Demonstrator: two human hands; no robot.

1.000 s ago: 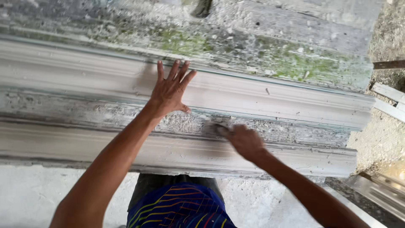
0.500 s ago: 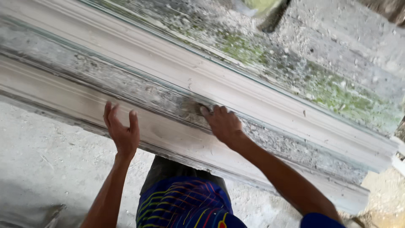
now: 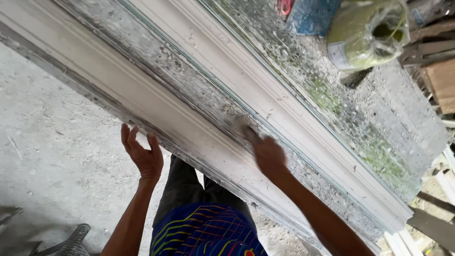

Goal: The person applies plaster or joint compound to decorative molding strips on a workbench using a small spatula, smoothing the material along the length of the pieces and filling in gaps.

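Long white plaster cornice moulding (image 3: 189, 102) lay slantwise across a rough grey concrete surface (image 3: 374, 109), its near edge overhanging the dusty floor (image 3: 57, 142). Right hand (image 3: 268, 154) pressed on the rough grey strip along the moulding's middle, blurred, so I could not tell whether its fingers gripped anything. Left hand (image 3: 142, 154) was spread open, palm against the lower edge. Beyond sat a green roll in clear plastic (image 3: 367, 31). Hard rubbing might chip the brittle edge, I judged

Bare forearms, blue shirt (image 3: 206, 232) w/ multicolour line pattern, dark trousers (image 3: 185, 189)
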